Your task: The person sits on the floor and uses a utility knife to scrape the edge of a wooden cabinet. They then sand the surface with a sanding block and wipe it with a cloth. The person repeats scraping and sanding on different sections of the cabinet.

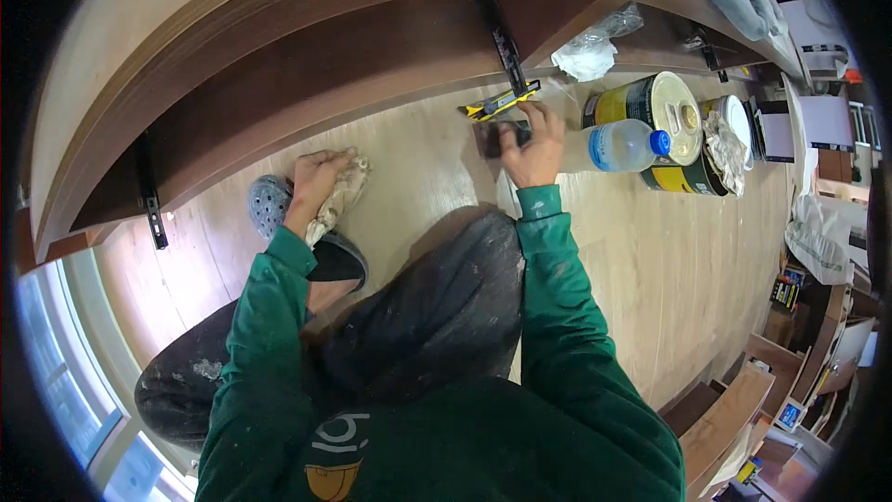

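My left hand (316, 184) is closed on a crumpled off-white rag (346, 193), beside the grey clog (269, 201) on my foot. Farther right, my right hand (533, 151) is low over the floor with fingers bent. A small dark flat thing (492, 139) shows at its thumb and fingers, partly covered by them, and its kind cannot be made out. Just beyond the fingertips lies a yellow and black utility knife (502, 104). To the right of this hand is a clear plastic bottle (624, 146) with a blue cap.
A brown wooden cabinet (372, 56) with black drawer slides (502, 42) curves across the far side. Paint cans (674, 107), one with a rag (725, 151) over it, stand on the right. A plastic bag (595, 42) lies by the cabinet. Wooden drawers (734, 409) stand lower right.
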Action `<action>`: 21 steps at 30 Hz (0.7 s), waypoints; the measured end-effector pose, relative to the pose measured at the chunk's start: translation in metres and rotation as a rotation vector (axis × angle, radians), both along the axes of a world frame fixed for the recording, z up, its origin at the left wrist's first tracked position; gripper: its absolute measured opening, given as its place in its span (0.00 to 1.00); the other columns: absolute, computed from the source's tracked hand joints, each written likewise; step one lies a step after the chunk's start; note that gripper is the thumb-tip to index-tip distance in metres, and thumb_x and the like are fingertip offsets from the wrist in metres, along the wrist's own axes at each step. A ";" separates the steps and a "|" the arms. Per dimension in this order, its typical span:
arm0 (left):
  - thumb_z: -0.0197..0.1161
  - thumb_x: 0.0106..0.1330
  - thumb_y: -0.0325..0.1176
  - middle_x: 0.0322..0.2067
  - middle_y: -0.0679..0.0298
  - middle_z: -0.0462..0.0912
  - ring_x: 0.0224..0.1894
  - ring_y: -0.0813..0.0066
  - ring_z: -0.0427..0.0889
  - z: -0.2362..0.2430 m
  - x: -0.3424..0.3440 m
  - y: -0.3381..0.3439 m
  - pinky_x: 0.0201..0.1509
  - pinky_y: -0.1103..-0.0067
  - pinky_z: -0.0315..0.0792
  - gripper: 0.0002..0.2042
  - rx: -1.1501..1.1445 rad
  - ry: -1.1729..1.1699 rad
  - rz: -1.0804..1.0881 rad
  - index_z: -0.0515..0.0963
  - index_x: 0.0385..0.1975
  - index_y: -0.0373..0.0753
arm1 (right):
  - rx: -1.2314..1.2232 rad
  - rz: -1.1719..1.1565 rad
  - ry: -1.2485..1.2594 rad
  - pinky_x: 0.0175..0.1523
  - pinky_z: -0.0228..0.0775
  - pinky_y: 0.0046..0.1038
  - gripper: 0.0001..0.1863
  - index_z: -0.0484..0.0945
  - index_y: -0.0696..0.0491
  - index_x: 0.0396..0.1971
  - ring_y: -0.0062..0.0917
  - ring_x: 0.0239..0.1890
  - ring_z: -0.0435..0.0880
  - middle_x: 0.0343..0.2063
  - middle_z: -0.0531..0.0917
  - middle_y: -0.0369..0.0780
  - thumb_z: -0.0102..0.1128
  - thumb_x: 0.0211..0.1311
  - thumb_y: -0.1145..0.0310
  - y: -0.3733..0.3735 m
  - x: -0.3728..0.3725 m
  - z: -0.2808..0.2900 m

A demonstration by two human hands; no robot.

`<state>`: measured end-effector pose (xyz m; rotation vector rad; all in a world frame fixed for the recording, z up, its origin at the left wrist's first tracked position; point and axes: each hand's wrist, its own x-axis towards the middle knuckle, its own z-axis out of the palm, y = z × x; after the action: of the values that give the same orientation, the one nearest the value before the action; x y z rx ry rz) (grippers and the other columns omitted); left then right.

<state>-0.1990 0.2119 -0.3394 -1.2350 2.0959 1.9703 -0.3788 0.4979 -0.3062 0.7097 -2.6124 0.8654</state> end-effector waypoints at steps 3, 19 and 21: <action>0.70 0.59 0.37 0.25 0.64 0.84 0.28 0.83 0.77 0.000 0.003 0.000 0.33 0.84 0.71 0.13 0.033 0.001 0.005 0.84 0.29 0.30 | 0.462 -0.013 -0.064 0.57 0.61 0.46 0.34 0.73 0.47 0.54 0.41 0.47 0.76 0.44 0.78 0.43 0.73 0.42 0.58 -0.009 0.006 -0.006; 0.68 0.61 0.38 0.27 0.66 0.84 0.27 0.82 0.78 0.001 0.000 -0.002 0.34 0.84 0.71 0.13 -0.012 -0.038 -0.056 0.84 0.32 0.32 | 0.668 0.216 -0.292 0.54 0.70 0.42 0.31 0.78 0.49 0.46 0.46 0.49 0.77 0.39 0.83 0.48 0.75 0.38 0.54 0.025 -0.012 -0.015; 0.69 0.60 0.37 0.25 0.65 0.84 0.27 0.82 0.78 0.004 -0.002 0.001 0.33 0.84 0.71 0.12 0.012 -0.022 -0.032 0.84 0.29 0.31 | 0.495 0.195 -0.412 0.51 0.72 0.41 0.31 0.78 0.50 0.47 0.44 0.45 0.80 0.37 0.83 0.49 0.74 0.40 0.54 0.025 -0.021 -0.015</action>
<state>-0.2006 0.2124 -0.3359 -1.2075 2.0767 1.9441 -0.3994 0.5231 -0.3211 1.0147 -3.2214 0.4380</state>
